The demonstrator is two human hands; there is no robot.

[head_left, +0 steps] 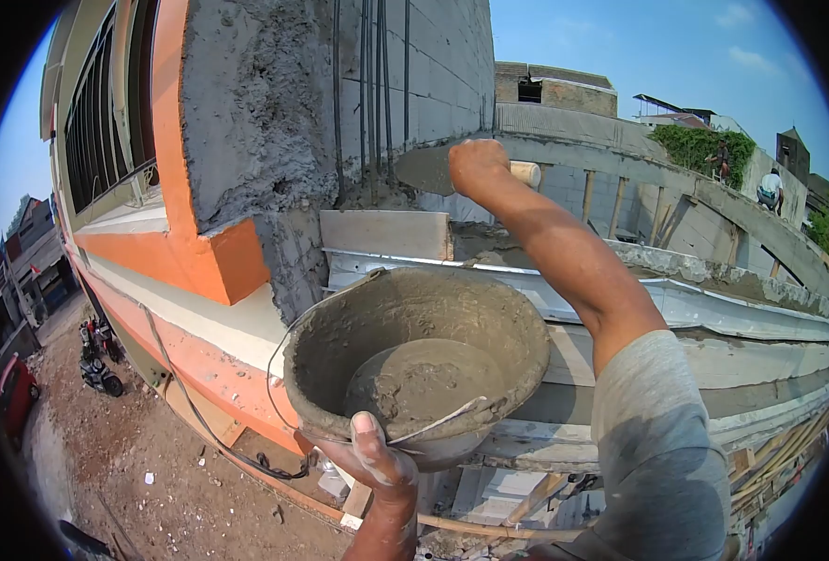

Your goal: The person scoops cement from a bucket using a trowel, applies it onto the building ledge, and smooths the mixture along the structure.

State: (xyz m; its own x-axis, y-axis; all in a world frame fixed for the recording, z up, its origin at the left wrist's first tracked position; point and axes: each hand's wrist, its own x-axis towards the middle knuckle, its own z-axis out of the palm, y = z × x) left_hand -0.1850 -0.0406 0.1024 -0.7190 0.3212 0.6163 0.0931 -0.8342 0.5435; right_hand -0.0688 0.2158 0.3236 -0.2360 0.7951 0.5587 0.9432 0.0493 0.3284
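Head camera: the two hands are well apart, each clamped on its own thing. Forward and high, the right hand (480, 168) makes a fist around the handle of a trowel (424, 170), knuckles up, the pale butt of the handle jutting out behind the little-finger side. Its arm reaches up and inward from a grey sleeve (653, 402), slightly bent at the elbow. The blade points left of that fist, near the foot of upright steel bars (382, 93); whether it touches them I cannot tell.

Low and nearer the body, the left hand (382, 463) holds a bucket (414, 297), thumb raised against the outer wall, close to the wire bail (438, 421); its fingers are mostly hidden underneath. Wet mortar (428, 374) lies inside the bucket, below and nearer than the right hand. Between bucket and trowel stands a board (386, 234) on edge, left of the right forearm
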